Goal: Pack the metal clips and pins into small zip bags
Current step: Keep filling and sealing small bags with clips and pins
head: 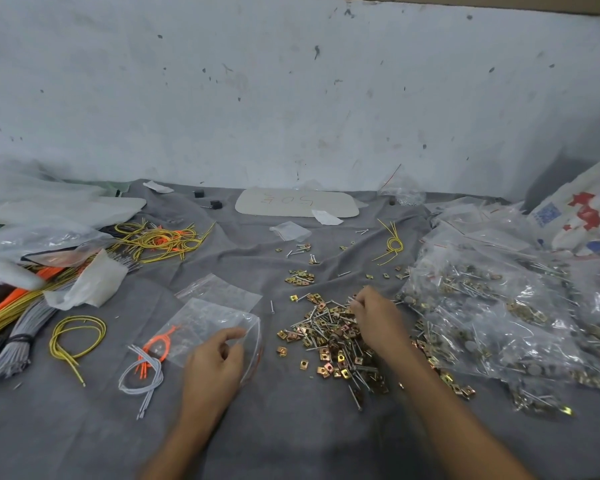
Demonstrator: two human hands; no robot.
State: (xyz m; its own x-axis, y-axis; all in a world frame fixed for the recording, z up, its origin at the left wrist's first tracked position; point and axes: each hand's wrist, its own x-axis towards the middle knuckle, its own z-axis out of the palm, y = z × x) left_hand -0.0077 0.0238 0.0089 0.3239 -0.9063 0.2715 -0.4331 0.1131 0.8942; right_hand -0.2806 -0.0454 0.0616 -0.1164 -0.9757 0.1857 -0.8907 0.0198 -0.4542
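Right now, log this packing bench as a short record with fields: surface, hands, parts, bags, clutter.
surface: grey cloth spread below a scuffed white wall
left hand: holds the open edge of a small clear zip bag
right hand: fingers pinched in the loose pile of brass square clips and steel pins; what they grip cannot be told
packed stock: heap of clear filled bags at right
spare bag: empty clear zip bag behind the held one
clutter: yellow wire loop, grey and orange wire bundle, both left of the bag
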